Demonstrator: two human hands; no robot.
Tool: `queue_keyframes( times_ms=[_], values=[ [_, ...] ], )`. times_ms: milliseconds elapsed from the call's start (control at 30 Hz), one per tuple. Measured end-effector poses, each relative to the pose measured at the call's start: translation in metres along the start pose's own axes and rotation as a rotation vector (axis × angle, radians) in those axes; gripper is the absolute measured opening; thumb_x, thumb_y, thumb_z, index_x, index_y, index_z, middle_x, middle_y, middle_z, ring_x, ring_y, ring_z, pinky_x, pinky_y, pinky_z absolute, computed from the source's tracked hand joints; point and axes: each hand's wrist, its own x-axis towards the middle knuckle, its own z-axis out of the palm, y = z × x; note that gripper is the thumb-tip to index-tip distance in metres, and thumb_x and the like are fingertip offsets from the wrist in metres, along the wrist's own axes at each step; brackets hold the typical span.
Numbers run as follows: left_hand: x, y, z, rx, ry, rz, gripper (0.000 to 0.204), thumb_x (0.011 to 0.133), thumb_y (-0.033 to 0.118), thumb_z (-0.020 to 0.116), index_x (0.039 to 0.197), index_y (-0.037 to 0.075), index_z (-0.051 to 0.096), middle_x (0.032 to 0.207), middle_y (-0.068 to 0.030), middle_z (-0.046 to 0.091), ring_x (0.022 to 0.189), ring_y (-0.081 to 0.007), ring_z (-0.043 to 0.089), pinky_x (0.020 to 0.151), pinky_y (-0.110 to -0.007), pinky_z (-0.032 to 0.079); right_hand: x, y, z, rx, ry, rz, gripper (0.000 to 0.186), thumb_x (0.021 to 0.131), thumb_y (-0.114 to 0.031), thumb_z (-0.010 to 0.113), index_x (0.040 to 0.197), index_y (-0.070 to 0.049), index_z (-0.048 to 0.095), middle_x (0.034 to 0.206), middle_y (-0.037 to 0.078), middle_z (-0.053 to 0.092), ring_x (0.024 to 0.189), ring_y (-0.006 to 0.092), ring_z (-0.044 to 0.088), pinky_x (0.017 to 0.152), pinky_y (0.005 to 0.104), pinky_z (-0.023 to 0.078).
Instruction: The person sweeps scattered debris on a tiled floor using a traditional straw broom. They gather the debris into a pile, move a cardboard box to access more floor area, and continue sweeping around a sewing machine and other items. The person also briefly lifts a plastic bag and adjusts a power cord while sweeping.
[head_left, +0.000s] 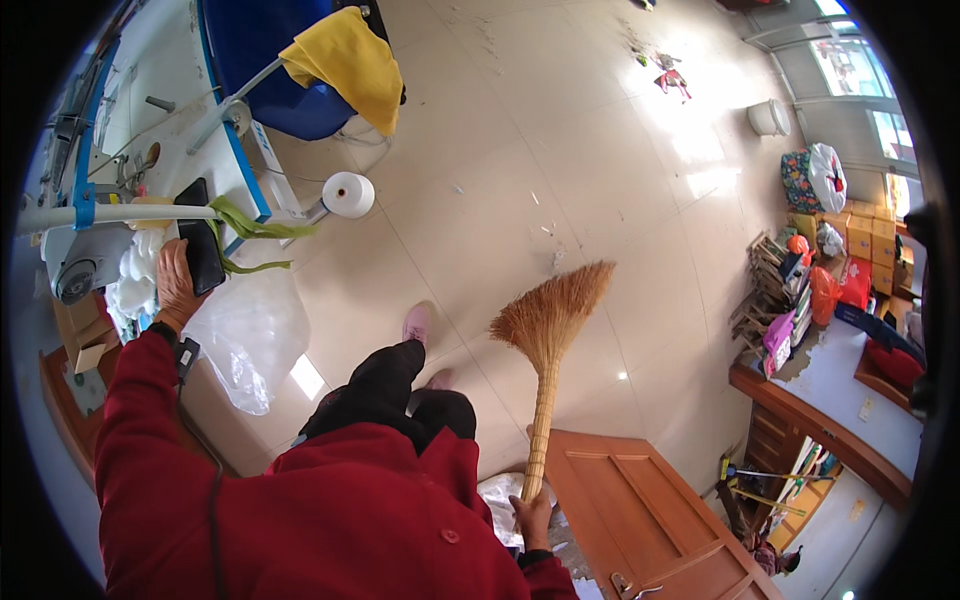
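A straw broom [545, 330] with a long bound handle stands out in front of me, its bristles spread just over the floor. Around the lower end of that handle my right hand [535, 522] is closed. Out to the left, my left hand [180, 283] grips the edge of a black phone-like slab [204, 250] at the sewing table's corner; the thumb is hidden. Green cloth strips [250, 225] hang beside the slab. Below that hand droops a clear plastic bag [250, 340].
A white thread cone [348, 195] sits near the table [170, 85]. Yellow cloth [350, 65] drapes over a blue chair [260, 60]. Scraps [545, 225] litter the tiled floor. A brown wooden door [650, 510] stands at my right, with a cluttered counter [850, 375] beyond.
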Motion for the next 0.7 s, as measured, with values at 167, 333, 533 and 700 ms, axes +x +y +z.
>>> queue_keyframes(
  times_ms=[167,333,533,700],
  values=[
    [-0.002,-0.002,0.0,0.012,-0.011,-0.011,0.096,0.051,0.02,0.084,0.13,-0.001,0.034,0.122,-0.0234,0.043,0.116,-0.0419,0.043,0.102,-0.049,0.034,0.07,-0.059,-0.044,-0.23,-0.106,-0.277,0.043,0.069,-0.017,0.07,0.1,0.0,0.046,0.083,0.029,0.062,0.078,0.0468,0.061,0.063,0.0533,0.048],
    [0.0,0.004,-0.003,0.033,-0.028,-0.065,0.097,0.05,0.016,0.084,0.131,-0.001,0.035,0.124,-0.0223,0.043,0.118,-0.0413,0.042,0.104,-0.047,0.033,0.167,-0.147,-0.044,-0.362,-0.354,-0.476,0.04,0.071,-0.019,0.068,0.099,-0.002,0.046,0.08,0.027,0.063,0.08,0.046,0.061,0.067,0.0523,0.049],
    [-0.019,0.045,-0.028,0.082,-0.051,-0.448,0.09,0.059,0.003,0.08,0.137,0.001,0.034,0.132,-0.0197,0.042,0.123,-0.0391,0.04,0.107,-0.044,0.031,0.294,-0.266,0.01,-0.507,-0.425,-0.773,0.06,0.069,-0.018,0.066,0.126,-0.006,0.05,0.088,0.024,0.065,0.088,0.0413,0.062,0.077,0.0483,0.05],
    [-0.104,0.12,-0.026,0.128,-0.015,-0.713,0.079,0.073,0.006,0.072,0.139,0.002,0.03,0.134,-0.0246,0.037,0.125,-0.0412,0.036,0.107,-0.047,0.03,0.344,-0.248,-0.053,-0.336,-0.468,-0.621,0.075,0.066,-0.025,0.073,0.134,-0.009,0.048,0.086,0.021,0.067,0.083,0.0385,0.064,0.073,0.0442,0.052]
  ],
)
